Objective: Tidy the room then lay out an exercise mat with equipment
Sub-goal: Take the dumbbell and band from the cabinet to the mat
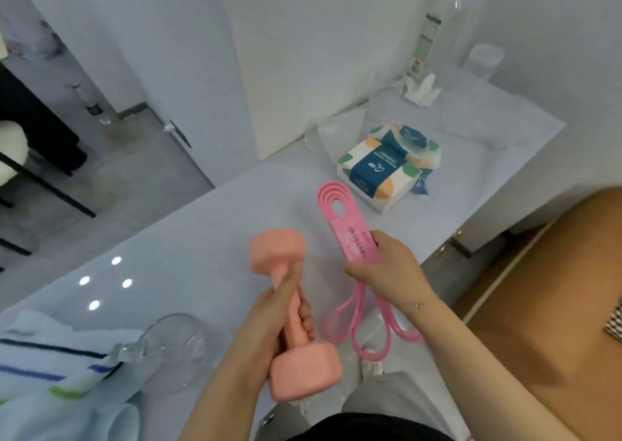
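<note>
Here, smooth pink dumbbell [296,319], looped bands [350,238].

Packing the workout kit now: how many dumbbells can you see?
1: the pink dumbbell, gripped by its handle in the left hand above the white table. A second may be out of view.
</note>
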The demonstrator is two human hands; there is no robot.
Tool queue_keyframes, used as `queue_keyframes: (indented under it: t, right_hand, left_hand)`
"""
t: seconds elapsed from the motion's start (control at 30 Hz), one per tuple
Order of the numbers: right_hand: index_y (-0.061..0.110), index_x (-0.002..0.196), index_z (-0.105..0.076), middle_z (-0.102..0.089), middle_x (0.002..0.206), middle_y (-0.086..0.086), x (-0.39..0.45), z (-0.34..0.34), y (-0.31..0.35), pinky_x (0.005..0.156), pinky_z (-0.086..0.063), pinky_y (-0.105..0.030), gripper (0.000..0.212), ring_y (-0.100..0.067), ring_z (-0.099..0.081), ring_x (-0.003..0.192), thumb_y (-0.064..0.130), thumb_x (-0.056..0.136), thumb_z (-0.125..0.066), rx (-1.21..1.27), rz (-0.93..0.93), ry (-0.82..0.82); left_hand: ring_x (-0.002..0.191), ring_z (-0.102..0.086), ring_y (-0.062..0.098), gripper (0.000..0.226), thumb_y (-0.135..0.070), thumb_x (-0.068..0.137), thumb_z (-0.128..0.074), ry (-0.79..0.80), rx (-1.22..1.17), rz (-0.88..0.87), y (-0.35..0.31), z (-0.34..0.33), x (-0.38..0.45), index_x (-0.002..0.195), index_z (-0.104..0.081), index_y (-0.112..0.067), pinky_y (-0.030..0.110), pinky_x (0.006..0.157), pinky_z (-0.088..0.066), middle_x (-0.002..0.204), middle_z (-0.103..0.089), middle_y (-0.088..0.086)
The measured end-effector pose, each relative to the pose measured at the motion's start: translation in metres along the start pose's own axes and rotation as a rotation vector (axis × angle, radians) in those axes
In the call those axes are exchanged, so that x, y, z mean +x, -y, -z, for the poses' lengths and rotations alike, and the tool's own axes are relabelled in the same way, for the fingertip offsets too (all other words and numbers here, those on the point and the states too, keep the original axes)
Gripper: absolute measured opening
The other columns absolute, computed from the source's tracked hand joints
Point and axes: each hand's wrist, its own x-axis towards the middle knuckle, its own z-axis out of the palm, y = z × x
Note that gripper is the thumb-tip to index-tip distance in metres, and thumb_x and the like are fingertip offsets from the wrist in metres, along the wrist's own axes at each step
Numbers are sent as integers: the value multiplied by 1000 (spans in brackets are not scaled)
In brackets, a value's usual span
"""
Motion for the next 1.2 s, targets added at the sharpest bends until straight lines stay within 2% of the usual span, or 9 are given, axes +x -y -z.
queue_keyframes:
  t: [0.07,0.2,0.37,0.6,0.77,0.87,1.03,1.13,1.2]
  right_hand:
    - [16,90,-56,-60,80,1,-21,3,-19,56,-42,-26,24,-13,-55,66,19,72,-72,145,-71,-76]
    - [13,102,-56,-63,87,-6,-65,12,-64,66,-54,-39,32,-21,-62,71,16,75,-73,368,-241,-206]
    - [10,101,-57,-62,82,-8,-134,20,-135,64,-55,-44,30,-22,-60,64,5,75,-72,548,-434,-365]
    - [8,107,-55,-61,80,-5,-221,24,-254,48,-49,-27,34,-15,-57,60,2,78,-70,840,-686,-551]
    - [2,110,-55,-63,83,-9,-278,27,-362,51,-48,-25,36,-15,-57,62,3,78,-71,1048,-852,-678]
    - [2,113,-54,-64,93,-15,-306,25,-423,51,-48,-24,34,-16,-58,65,3,81,-68,1127,-936,-739]
    - [-1,117,-51,-62,90,-13,-334,15,-525,53,-46,-24,32,-17,-57,67,3,87,-62,1307,-1014,-863]
    - [-1,120,-49,-61,91,-15,-339,-4,-592,56,-49,-27,30,-21,-57,69,1,90,-56,1419,-1078,-922]
    - [0,119,-47,-61,92,-14,-336,-24,-639,52,-49,-23,27,-20,-59,69,0,92,-53,1493,-1113,-956]
  left_hand:
    - [38,-44,15,37,-45,83,-63,83,36,58,6,-6,1,68,-46,-16,23,39,-41,48,-45,1]
    - [39,-46,10,31,-38,82,-65,212,85,157,23,-30,6,68,-48,-16,21,40,-44,50,-48,-2]
    - [39,-43,6,27,-40,78,-67,313,375,177,61,-68,0,73,-53,-17,18,40,-39,52,-47,-6]
    - [45,-44,9,20,-26,89,-63,474,806,123,152,-145,-21,79,-50,-15,22,44,-38,54,-48,-2]
    - [58,-44,11,15,-24,96,-53,671,1229,30,258,-226,-20,83,-50,-17,22,56,-40,68,-48,0]
    - [63,-46,12,10,-23,96,-53,799,1498,-34,330,-266,-8,93,-50,-14,28,68,-41,74,-50,-2]
    - [77,-50,18,7,-22,94,-53,1000,1804,3,456,-323,20,95,-49,-18,40,79,-47,84,-55,0]
    - [79,-46,17,16,-8,92,-48,1111,1944,11,533,-346,44,107,-44,-13,31,69,-36,92,-51,2]
    - [83,-46,17,26,-3,93,-45,1178,2005,-1,589,-353,71,118,-43,-9,27,66,-31,98,-50,4]
